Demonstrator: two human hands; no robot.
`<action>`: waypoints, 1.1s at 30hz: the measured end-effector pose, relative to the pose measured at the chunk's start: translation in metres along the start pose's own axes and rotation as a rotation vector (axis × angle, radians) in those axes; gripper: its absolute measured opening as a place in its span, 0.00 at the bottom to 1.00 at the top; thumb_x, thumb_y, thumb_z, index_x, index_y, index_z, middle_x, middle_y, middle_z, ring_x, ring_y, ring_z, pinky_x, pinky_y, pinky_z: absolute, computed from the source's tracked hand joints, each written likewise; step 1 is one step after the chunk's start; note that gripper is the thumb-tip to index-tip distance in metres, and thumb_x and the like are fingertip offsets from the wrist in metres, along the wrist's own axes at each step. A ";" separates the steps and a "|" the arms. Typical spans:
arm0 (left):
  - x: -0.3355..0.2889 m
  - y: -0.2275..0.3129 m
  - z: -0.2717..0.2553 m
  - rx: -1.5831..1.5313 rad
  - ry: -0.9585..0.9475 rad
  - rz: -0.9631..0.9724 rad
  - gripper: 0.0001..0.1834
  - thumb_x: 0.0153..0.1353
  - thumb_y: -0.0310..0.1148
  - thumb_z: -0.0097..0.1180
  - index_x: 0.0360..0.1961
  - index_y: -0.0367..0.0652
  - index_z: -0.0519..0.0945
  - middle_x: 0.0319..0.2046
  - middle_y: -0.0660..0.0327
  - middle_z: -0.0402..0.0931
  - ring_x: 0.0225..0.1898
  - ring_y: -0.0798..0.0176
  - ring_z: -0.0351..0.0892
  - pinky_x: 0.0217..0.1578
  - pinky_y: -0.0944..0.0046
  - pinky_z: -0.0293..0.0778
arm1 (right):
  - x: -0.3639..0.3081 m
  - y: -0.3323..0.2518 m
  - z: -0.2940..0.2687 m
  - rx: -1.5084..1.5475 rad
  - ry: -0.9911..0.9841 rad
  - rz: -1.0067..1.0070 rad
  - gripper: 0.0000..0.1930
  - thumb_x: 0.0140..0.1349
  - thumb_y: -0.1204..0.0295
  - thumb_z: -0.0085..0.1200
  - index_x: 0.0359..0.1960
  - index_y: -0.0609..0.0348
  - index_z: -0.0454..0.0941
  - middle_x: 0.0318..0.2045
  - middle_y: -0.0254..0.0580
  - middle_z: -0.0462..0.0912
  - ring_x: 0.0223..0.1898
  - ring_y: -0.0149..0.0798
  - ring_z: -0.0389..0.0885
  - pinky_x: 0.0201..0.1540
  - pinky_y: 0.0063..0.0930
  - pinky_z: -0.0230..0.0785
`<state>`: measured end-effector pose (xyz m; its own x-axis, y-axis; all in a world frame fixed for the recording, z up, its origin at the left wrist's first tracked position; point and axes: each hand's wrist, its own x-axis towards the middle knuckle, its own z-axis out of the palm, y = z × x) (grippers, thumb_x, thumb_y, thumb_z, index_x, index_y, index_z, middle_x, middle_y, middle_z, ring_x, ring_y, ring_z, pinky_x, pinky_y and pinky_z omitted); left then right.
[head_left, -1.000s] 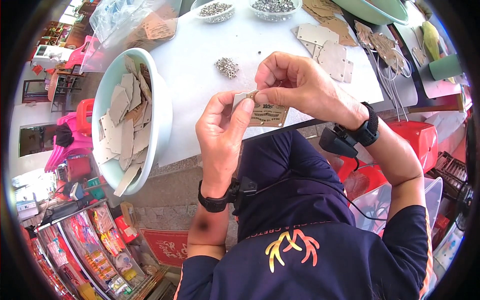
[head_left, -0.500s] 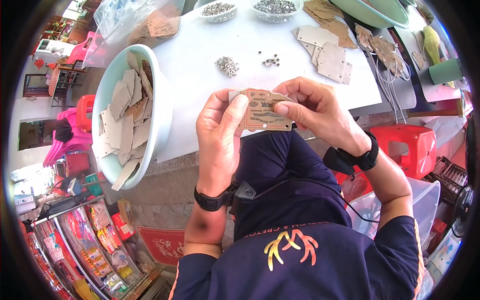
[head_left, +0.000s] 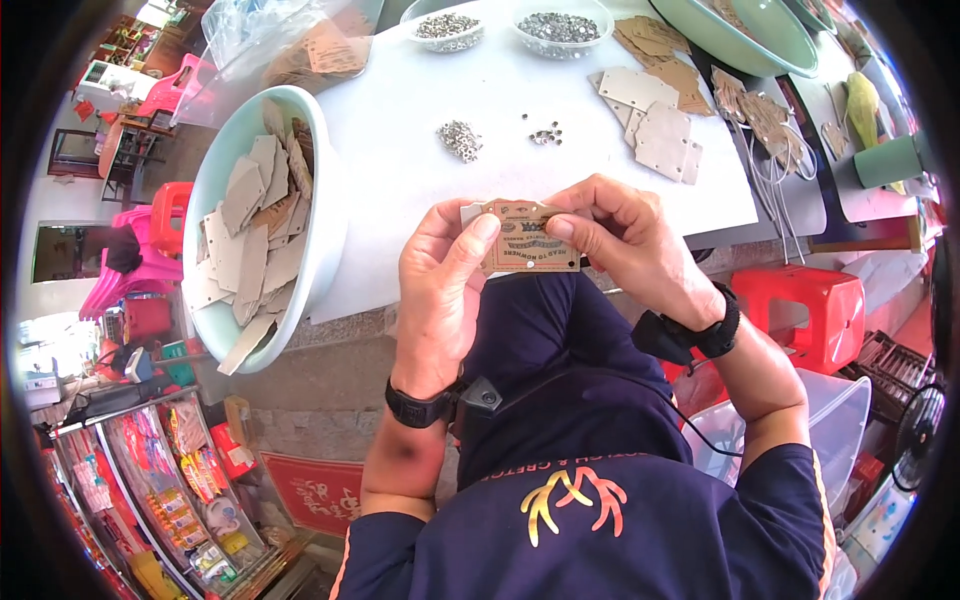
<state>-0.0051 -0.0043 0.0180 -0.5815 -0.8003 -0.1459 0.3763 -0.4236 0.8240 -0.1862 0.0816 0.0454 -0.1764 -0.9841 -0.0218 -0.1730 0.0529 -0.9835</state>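
A printed brown cardboard tag (head_left: 530, 252) with small holes is held up over the table's near edge. My left hand (head_left: 447, 280) closes on its left end, thumb on the printed face. My right hand (head_left: 640, 240) pinches the right part near the top edge, thumb in front and fingers curled behind. A pale edge behind the left thumb may be a second layer. Beyond the hands lie a small heap of silvery metal rings (head_left: 460, 142) and a smaller scatter of dark and silvery metal pieces (head_left: 546, 134). What the right fingertips touch behind the tag is hidden.
A pale green basin (head_left: 322, 235) of grey and brown tags stands at left. Two clear tubs of metal fittings, one silvery (head_left: 443, 30), one darker (head_left: 560, 27), sit at the far edge. Loose tags (head_left: 662, 140) lie at right, near corded tags (head_left: 765, 125). A red stool (head_left: 820, 300) stands right.
The whole view has shifted slightly. Both hands keep hold of the tag, which looks a little more tilted. My right thumb has moved slightly on it.
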 end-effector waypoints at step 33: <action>0.005 0.006 -0.012 0.017 0.101 0.062 0.10 0.65 0.26 0.56 0.46 0.34 0.75 0.41 0.54 0.81 0.41 0.70 0.80 0.46 0.69 0.76 | 0.136 0.018 -0.020 -1.365 -0.057 -0.437 0.07 0.56 0.72 0.53 0.26 0.63 0.78 0.28 0.49 0.80 0.30 0.53 0.80 0.36 0.45 0.73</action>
<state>0.0030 -0.0158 0.0156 -0.4817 -0.8638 -0.1477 0.3964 -0.3650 0.8424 -0.2324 -0.0479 0.0281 0.1657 -0.9672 0.1926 -0.9861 -0.1640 0.0251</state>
